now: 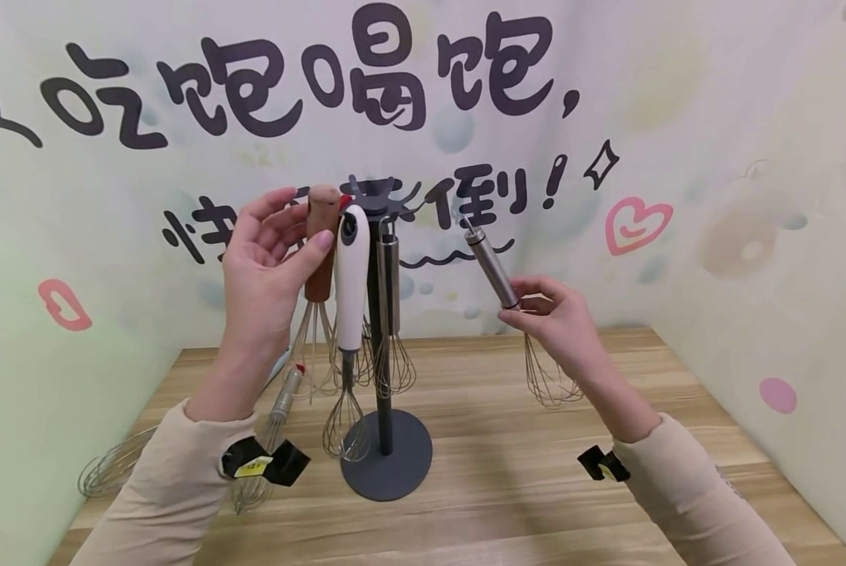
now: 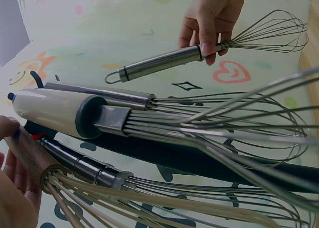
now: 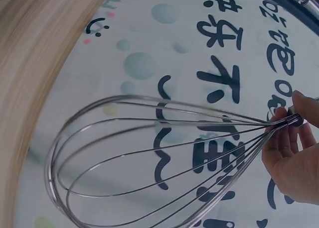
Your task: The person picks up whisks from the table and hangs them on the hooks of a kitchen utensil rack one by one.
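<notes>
A dark grey stand (image 1: 386, 465) carries three hanging whisks: one with a wooden handle (image 1: 321, 236), one with a white handle (image 1: 352, 275), one with a steel handle (image 1: 389, 283). My left hand (image 1: 292, 236) holds the wooden handle between thumb and fingers near its top; the left wrist view shows the wooden handle (image 2: 27, 156) against the left hand (image 2: 12, 188). To the right of the stand, my right hand (image 1: 529, 306) pinches a steel whisk (image 1: 492, 263) at the base of its handle, tilted, wires (image 1: 550, 377) hanging down. The right wrist view shows those wires (image 3: 149, 153) and my fingers (image 3: 294, 153).
Two more whisks lie on the wooden table (image 1: 536, 487): one at the far left (image 1: 112, 468), one with a red-tipped handle (image 1: 285, 401) behind my left forearm. Printed walls enclose the table at the back and both sides.
</notes>
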Motion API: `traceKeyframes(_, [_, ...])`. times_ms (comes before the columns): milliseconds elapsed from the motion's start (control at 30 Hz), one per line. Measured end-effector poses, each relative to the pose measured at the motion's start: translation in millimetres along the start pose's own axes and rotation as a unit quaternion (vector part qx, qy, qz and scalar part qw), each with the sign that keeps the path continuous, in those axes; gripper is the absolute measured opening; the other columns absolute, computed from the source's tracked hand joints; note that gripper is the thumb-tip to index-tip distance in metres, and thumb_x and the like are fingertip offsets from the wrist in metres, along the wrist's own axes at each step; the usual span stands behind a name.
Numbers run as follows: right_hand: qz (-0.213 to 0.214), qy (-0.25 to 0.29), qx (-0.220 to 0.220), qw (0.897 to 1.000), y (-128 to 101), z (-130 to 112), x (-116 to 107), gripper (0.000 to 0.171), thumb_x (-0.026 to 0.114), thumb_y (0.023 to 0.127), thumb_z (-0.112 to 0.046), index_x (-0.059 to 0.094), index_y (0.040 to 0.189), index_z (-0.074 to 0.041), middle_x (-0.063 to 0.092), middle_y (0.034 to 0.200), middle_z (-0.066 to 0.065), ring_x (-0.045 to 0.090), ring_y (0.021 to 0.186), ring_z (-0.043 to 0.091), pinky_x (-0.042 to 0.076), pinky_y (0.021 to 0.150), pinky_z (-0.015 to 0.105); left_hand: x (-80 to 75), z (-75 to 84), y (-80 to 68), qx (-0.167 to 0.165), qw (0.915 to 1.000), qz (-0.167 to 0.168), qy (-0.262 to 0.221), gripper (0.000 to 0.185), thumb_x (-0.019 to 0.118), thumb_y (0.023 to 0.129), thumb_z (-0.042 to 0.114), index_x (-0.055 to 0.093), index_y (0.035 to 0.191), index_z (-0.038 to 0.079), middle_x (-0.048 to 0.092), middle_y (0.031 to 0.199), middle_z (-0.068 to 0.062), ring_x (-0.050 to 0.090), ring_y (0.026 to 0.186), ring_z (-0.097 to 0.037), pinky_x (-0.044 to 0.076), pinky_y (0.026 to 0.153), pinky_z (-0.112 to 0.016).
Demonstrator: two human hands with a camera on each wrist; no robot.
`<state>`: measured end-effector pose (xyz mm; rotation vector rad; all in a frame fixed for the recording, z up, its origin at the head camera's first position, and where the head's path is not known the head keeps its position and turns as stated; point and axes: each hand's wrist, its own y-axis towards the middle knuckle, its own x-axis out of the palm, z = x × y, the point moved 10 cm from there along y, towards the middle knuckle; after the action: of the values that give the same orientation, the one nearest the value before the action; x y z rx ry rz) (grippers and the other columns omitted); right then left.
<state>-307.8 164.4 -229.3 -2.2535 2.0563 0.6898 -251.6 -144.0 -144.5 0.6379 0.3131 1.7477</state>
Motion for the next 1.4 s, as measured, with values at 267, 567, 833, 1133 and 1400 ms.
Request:
traceKeyframes(267, [-0.001,0.021,-0.015,1.000,-3,-13,8,0.041,0.070,0.080,0.005,0.056,0.118,0.005,0.060,0.093,-0.008,0.065,0.079,-0.002,0.056,0.072,0.016,-0.5,-2.6,0.0,-0.006,1.0000,0.002,0.004,0.046,0.063,0.084,-0.009,0.054,0.122,0.015,0.061,0.106,0.005,0.059,0.102,-0.014,0.049,0.092,-0.018])
traceKeyframes(567, [-0.003,0.024,-0.023,0.999,-4,-22,11,0.040,0.071,0.080,0.004,0.057,0.118,0.001,0.060,0.094,-0.007,0.065,0.079,0.001,0.055,0.071,0.017,-0.4,-2.7,0.5,-0.002,1.0000,0.002,0.005,0.046,0.064,0.083,-0.009,0.054,0.122,0.013,0.061,0.106,0.004,0.059,0.101,-0.014,0.049,0.091,-0.019])
traceKeyframes(833, [-0.005,0.016,-0.027,0.999,-7,-33,15,0.042,0.071,0.080,0.003,0.058,0.120,-0.001,0.061,0.094,-0.008,0.065,0.077,0.002,0.054,0.069,0.017,-0.7,-2.4,0.1,-0.003,1.0000,0.002,0.008,0.045,0.064,0.084,-0.008,0.055,0.123,0.012,0.060,0.107,0.003,0.058,0.102,-0.015,0.049,0.092,-0.018])
traceKeyframes(1133, [-0.009,0.025,-0.036,0.999,-9,-39,21,0.042,0.072,0.079,0.003,0.059,0.119,-0.001,0.064,0.092,-0.006,0.067,0.078,0.005,0.056,0.070,0.019,-0.3,-3.4,-0.1,0.000,0.9999,-0.004,0.010,0.044,0.064,0.084,-0.007,0.054,0.123,0.011,0.060,0.108,0.003,0.058,0.102,-0.015,0.049,0.091,-0.018])
traceKeyframes(1400, [-0.012,0.032,-0.047,0.998,-8,-44,25,0.043,0.072,0.079,0.004,0.059,0.120,-0.002,0.062,0.095,-0.005,0.067,0.077,0.005,0.055,0.069,0.018,-0.1,-2.0,0.2,0.005,1.0000,-0.002,0.001,0.043,0.064,0.084,-0.007,0.056,0.121,0.012,0.061,0.107,0.002,0.058,0.101,-0.015,0.048,0.091,-0.018])
